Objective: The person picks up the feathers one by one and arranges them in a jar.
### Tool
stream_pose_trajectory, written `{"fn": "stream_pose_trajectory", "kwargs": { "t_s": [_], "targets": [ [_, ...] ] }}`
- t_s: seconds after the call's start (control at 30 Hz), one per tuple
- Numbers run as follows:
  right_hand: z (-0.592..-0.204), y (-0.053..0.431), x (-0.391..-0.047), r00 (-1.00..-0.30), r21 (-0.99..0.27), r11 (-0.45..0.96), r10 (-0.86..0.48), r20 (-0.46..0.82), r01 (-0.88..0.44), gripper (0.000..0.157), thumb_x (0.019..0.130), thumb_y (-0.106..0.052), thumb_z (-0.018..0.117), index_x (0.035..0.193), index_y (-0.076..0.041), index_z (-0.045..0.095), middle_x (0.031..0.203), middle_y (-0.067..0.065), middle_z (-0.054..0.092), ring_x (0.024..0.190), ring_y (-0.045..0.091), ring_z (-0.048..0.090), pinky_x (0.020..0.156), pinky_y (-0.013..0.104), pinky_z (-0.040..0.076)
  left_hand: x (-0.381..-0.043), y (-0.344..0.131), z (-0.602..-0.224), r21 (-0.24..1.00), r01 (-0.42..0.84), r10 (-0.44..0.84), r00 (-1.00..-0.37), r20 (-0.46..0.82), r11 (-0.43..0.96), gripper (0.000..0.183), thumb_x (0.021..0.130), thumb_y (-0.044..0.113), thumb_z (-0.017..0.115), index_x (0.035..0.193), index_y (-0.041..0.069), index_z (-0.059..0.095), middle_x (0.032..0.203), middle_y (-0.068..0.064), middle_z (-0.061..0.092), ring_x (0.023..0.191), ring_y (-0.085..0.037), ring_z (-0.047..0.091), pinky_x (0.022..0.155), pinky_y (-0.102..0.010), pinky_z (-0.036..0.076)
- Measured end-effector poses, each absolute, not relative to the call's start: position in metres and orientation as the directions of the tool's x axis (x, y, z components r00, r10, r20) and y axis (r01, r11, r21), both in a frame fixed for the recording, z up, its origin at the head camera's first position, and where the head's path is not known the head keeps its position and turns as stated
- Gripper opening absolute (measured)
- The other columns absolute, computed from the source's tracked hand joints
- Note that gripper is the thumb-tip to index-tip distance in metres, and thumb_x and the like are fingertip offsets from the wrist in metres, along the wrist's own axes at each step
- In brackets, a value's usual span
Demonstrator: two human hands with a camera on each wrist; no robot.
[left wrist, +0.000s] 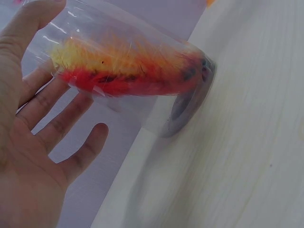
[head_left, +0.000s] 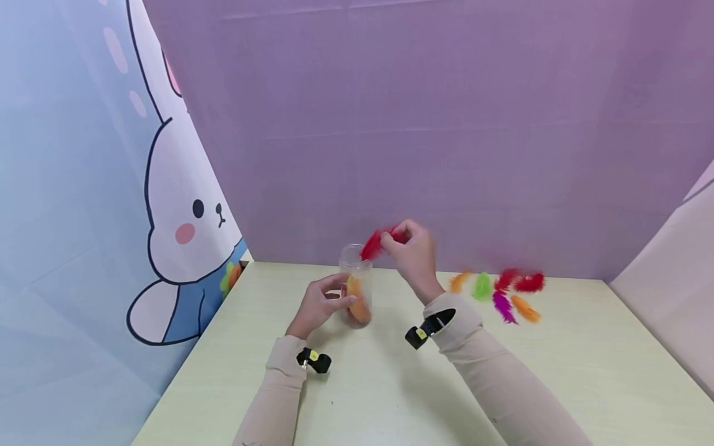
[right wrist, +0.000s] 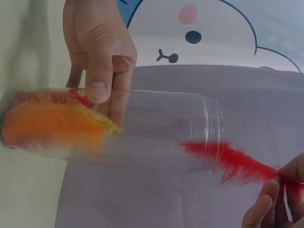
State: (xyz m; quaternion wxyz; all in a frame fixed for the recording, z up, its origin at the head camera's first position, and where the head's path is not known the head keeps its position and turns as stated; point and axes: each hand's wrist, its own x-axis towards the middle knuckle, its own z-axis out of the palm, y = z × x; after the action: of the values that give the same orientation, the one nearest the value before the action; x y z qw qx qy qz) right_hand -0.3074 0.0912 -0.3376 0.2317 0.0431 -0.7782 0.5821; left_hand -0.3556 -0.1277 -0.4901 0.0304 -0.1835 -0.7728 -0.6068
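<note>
A clear plastic jar (head_left: 350,262) stands upright on the table, holding orange, yellow and red feathers low inside. My left hand (head_left: 316,305) grips the jar from its left side, thumb in front and fingers behind. In the right wrist view an orange feather (right wrist: 54,126) lies against the jar's wall. Up at the jar's mouth, my right hand (head_left: 415,254) pinches a red feather (right wrist: 242,164) between thumb and fingers. The feather's free tip overlaps the threaded rim in the right wrist view.
To the right on the pale table (head_left: 558,371) lie several loose feathers: a green feather (head_left: 482,287), a purple feather (head_left: 504,307), an orange feather (head_left: 525,308) and red ones. A purple cloth (head_left: 446,124) hangs along the back edge, with a rabbit-print sheet (head_left: 184,186) at left.
</note>
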Motion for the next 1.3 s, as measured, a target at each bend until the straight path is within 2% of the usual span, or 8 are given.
{"fn": "stream_pose_trajectory", "kwargs": {
  "t_s": [0.2, 0.47, 0.67, 0.83, 1.1, 1.3],
  "targets": [
    [-0.337, 0.084, -0.308, -0.874, -0.867, 0.363, 0.216, 0.435, -0.341, 0.015, 0.088, -0.018, 0.073, 0.083, -0.008, 0.063, 0.08, 0.009, 0.065, 0.075, 0.023, 0.057, 0.061, 0.027, 0.05, -0.356, -0.128, -0.489, 0.928, 0.321, 0.254, -0.929, 0.27, 0.188, 0.056, 0.082, 0.024, 0.088, 0.134, 0.015, 0.068, 0.125, -0.009, 0.073, 0.112, -0.023, 0.067, 0.099, -0.042, 0.058],
    [-0.339, 0.075, -0.311, -0.889, -0.853, 0.416, 0.183, 0.419, -0.317, 0.014, 0.089, -0.018, 0.073, 0.095, -0.01, 0.063, 0.093, 0.01, 0.068, 0.083, 0.026, 0.061, 0.067, 0.029, 0.057, -0.355, -0.128, -0.489, 0.922, 0.333, 0.246, -0.927, 0.283, 0.196, 0.054, 0.082, 0.023, 0.087, 0.133, 0.016, 0.069, 0.123, -0.004, 0.074, 0.108, -0.017, 0.067, 0.095, -0.036, 0.06],
    [-0.342, 0.068, -0.315, -0.901, -0.836, 0.464, 0.159, 0.403, -0.292, 0.012, 0.089, -0.017, 0.072, 0.095, -0.011, 0.064, 0.088, 0.009, 0.067, 0.079, 0.025, 0.061, 0.061, 0.028, 0.054, -0.355, -0.127, -0.489, 0.928, 0.317, 0.244, -0.932, 0.266, 0.197, 0.053, 0.083, 0.025, 0.087, 0.132, 0.019, 0.07, 0.123, -0.002, 0.074, 0.11, -0.018, 0.067, 0.097, -0.038, 0.059],
    [-0.344, 0.064, -0.316, -0.909, -0.822, 0.498, 0.14, 0.391, -0.277, 0.009, 0.088, -0.016, 0.072, 0.093, -0.012, 0.065, 0.083, 0.008, 0.066, 0.074, 0.023, 0.059, 0.058, 0.028, 0.049, -0.355, -0.127, -0.488, 0.927, 0.32, 0.249, -0.93, 0.269, 0.194, 0.054, 0.083, 0.024, 0.087, 0.133, 0.017, 0.069, 0.124, -0.005, 0.073, 0.11, -0.02, 0.066, 0.097, -0.039, 0.059],
    [-0.349, 0.062, -0.319, -0.925, -0.803, 0.547, 0.128, 0.358, -0.235, 0.007, 0.089, -0.018, 0.073, 0.09, -0.014, 0.067, 0.081, 0.005, 0.068, 0.074, 0.022, 0.06, 0.059, 0.028, 0.047, -0.355, -0.126, -0.488, 0.93, 0.313, 0.242, -0.934, 0.264, 0.193, 0.054, 0.083, 0.023, 0.087, 0.133, 0.014, 0.068, 0.127, -0.007, 0.072, 0.112, -0.021, 0.067, 0.098, -0.039, 0.059],
    [-0.35, 0.064, -0.32, -0.934, -0.803, 0.546, 0.092, 0.344, -0.241, 0.009, 0.087, -0.019, 0.073, 0.094, -0.014, 0.071, 0.084, 0.004, 0.07, 0.077, 0.02, 0.062, 0.064, 0.027, 0.048, -0.354, -0.127, -0.487, 0.929, 0.317, 0.246, -0.932, 0.267, 0.192, 0.055, 0.083, 0.023, 0.087, 0.133, 0.012, 0.068, 0.126, -0.009, 0.072, 0.112, -0.024, 0.066, 0.099, -0.043, 0.058]
  ]
}}
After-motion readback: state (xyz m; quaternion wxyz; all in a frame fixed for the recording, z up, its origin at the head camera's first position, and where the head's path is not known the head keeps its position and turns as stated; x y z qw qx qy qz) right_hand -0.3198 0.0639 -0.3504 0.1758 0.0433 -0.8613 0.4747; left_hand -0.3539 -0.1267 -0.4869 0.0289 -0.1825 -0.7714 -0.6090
